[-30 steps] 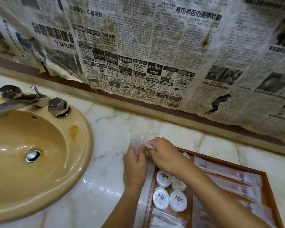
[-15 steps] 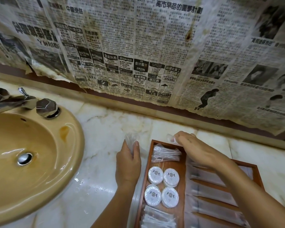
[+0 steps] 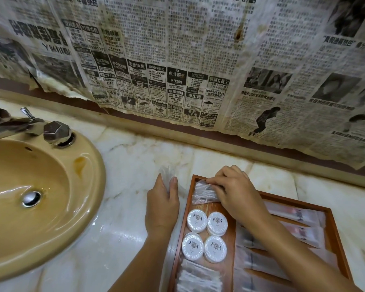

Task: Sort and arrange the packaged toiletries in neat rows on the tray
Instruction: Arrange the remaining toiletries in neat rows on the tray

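— Where's the clear plastic packet of cotton buds (image 3: 203, 193)?

— In the far left corner of the brown wooden tray (image 3: 336, 239), under the right hand (image 3: 233, 191), whose grip pinches the packet's top edge with curled fingers.

— And the left hand (image 3: 162, 207)?

— Beside the tray, over the pale marble counter (image 3: 135, 165), its grip closed around a crumpled clear plastic wrapper (image 3: 166, 173).

— What else is on the tray?

— Four round white soap packs (image 3: 205, 236) in a square, more clear packets (image 3: 198, 278) nearest the camera, long wrapped sachets (image 3: 299, 226) in rows on the right.

— Around it?

— A tan ceramic sink (image 3: 89, 186) with a chrome tap (image 3: 15, 126) on the left; stained newspaper (image 3: 177, 60) covering the wall.
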Demonstrator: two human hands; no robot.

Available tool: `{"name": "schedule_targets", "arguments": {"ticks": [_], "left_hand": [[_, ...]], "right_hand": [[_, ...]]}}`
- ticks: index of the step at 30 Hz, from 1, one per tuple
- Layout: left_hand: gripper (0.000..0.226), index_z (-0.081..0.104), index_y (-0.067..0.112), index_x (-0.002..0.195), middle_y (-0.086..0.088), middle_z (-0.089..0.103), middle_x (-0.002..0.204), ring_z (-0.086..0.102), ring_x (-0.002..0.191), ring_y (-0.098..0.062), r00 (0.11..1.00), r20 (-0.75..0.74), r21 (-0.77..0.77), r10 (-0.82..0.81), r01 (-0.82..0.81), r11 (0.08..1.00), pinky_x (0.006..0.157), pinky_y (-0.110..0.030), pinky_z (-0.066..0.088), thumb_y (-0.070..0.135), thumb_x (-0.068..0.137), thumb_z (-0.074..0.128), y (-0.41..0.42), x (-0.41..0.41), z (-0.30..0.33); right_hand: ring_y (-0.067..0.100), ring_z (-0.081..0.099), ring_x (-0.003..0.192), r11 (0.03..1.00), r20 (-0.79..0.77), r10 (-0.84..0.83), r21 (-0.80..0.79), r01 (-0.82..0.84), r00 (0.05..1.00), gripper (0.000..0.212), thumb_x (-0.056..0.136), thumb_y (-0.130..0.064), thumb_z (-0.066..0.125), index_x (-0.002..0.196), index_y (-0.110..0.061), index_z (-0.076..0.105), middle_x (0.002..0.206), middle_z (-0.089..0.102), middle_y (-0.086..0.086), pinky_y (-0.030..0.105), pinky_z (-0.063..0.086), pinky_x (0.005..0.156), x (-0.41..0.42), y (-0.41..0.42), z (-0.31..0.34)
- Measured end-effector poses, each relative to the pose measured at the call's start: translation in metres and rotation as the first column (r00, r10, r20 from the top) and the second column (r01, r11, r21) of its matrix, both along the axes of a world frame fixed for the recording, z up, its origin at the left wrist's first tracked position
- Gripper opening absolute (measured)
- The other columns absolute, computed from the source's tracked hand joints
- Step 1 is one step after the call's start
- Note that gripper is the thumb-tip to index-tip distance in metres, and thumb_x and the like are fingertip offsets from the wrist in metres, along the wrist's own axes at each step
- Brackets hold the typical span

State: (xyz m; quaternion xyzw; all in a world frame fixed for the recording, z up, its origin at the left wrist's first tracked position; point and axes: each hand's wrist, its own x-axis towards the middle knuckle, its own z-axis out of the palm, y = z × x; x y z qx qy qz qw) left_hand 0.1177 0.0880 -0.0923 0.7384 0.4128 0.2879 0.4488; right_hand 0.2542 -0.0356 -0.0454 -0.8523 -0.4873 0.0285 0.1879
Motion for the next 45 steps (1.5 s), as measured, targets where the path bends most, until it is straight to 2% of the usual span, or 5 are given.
{"name": "schedule_targets", "arguments": {"ticks": [13, 26, 31, 38, 45], "left_hand": [[0.07, 0.061, 0.01, 0.114, -0.004, 0.071, 0.09, 0.069, 0.082, -0.021, 0.999, -0.039, -0.012, -0.015, 0.015, 1.0, 0.059, -0.016, 0.049, 0.067, 0.087, 0.03, 0.001, 0.0, -0.001], [0.064, 0.061, 0.008, 0.112, 0.003, 0.065, 0.079, 0.063, 0.069, -0.012, 0.999, -0.053, -0.018, -0.005, 0.004, 1.0, 0.049, -0.01, 0.044, 0.06, 0.088, 0.034, -0.001, 0.0, 0.004], [0.07, 0.06, 0.012, 0.118, 0.001, 0.07, 0.091, 0.068, 0.081, -0.017, 0.999, -0.038, -0.031, -0.01, 0.008, 0.999, 0.057, -0.014, 0.049, 0.066, 0.085, 0.031, -0.001, 0.0, 0.004], [0.061, 0.061, 0.012, 0.113, 0.005, 0.067, 0.081, 0.066, 0.071, -0.012, 0.998, -0.054, -0.033, -0.01, 0.008, 0.999, 0.051, -0.011, 0.045, 0.062, 0.089, 0.034, -0.001, -0.001, 0.004], [0.038, 0.063, 0.019, 0.097, 0.012, 0.065, 0.073, 0.064, 0.069, -0.004, 0.999, -0.044, -0.05, -0.009, 0.006, 0.999, 0.053, -0.01, 0.044, 0.052, 0.094, 0.044, -0.001, -0.001, 0.005]], "right_hand": [[0.005, 0.04, 0.1, 0.993, -0.024, 0.035, -0.11, -0.037, 0.999, 0.032, 0.1, -0.035, 0.045, 0.126, -0.031, 0.062, 0.102, 0.057, -0.018, 0.025, 0.028, 0.085, -0.008, -0.01, -0.003], [0.001, 0.041, 0.097, 0.994, -0.039, 0.029, -0.1, -0.033, 0.999, 0.013, 0.092, -0.035, 0.062, 0.102, -0.034, 0.071, 0.096, 0.062, -0.021, 0.023, 0.03, 0.087, -0.008, -0.008, 0.002], [0.003, 0.042, 0.095, 0.999, -0.01, 0.009, -0.043, -0.01, 1.0, 0.011, 0.091, -0.03, 0.065, 0.098, -0.031, 0.072, 0.093, 0.063, -0.02, 0.024, 0.029, 0.084, -0.004, -0.006, 0.003], [0.005, 0.042, 0.099, 0.989, -0.02, 0.06, -0.132, -0.062, 0.998, 0.021, 0.097, -0.033, 0.053, 0.107, -0.032, 0.071, 0.098, 0.063, -0.018, 0.025, 0.031, 0.086, -0.003, -0.004, 0.0], [0.001, 0.047, 0.095, 0.998, -0.178, -0.017, 0.054, 0.027, 0.984, 0.019, 0.095, -0.028, 0.056, 0.102, -0.032, 0.073, 0.092, 0.063, -0.021, 0.028, 0.038, 0.09, -0.001, 0.01, 0.009]]}}
